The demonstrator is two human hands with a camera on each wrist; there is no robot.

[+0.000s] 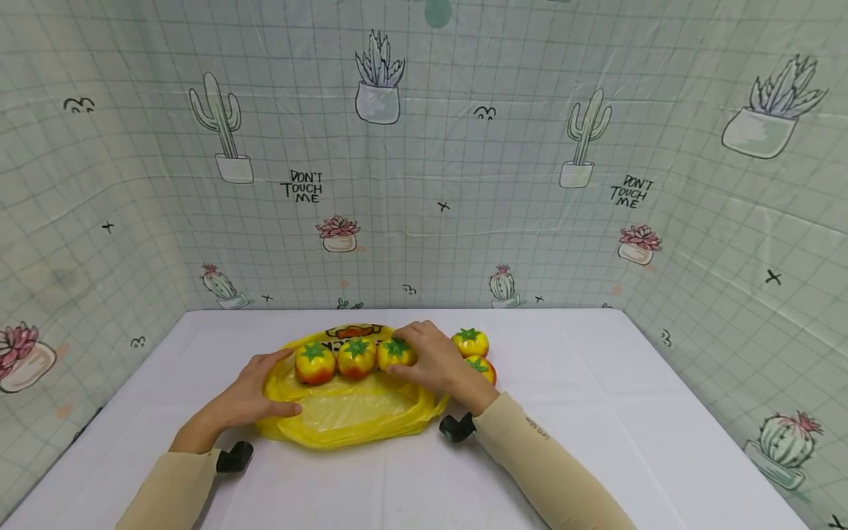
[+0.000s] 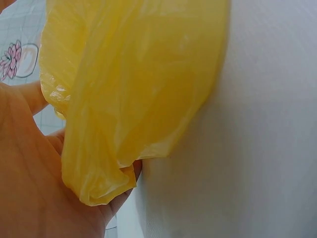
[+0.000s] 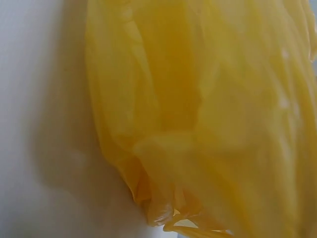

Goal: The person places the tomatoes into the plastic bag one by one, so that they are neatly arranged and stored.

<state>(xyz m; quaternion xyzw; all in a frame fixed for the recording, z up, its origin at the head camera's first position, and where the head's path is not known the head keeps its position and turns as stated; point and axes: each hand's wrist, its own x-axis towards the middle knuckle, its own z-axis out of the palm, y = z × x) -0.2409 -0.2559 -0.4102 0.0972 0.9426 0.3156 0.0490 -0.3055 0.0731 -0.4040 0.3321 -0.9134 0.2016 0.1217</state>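
Observation:
A yellow plastic bag [image 1: 344, 434] lies spread open on the table, with printing near its far edge. Inside it is a row of glossy yellow-red tomatoes with green star-shaped tops: a left tomato [image 1: 315, 364], a middle tomato [image 1: 357, 359] and a right tomato [image 1: 396, 356]. My right hand [image 1: 440, 361] holds the right one between thumb and fingers, at the bag's right side. Against the bag's left side rests my left hand [image 1: 248, 394], thumb and fingers spread. The left wrist view shows bag folds [image 2: 133, 89] over its palm; the right wrist view is filled by yellow plastic [image 3: 198, 109].
Two more tomatoes lie outside the bag to the right, a far tomato [image 1: 470, 342] and a nearer tomato [image 1: 482, 368] partly hidden by my right hand. A white cloth covers the table [image 1: 576, 427]. Patterned fabric walls [image 1: 424, 162] enclose its back and sides.

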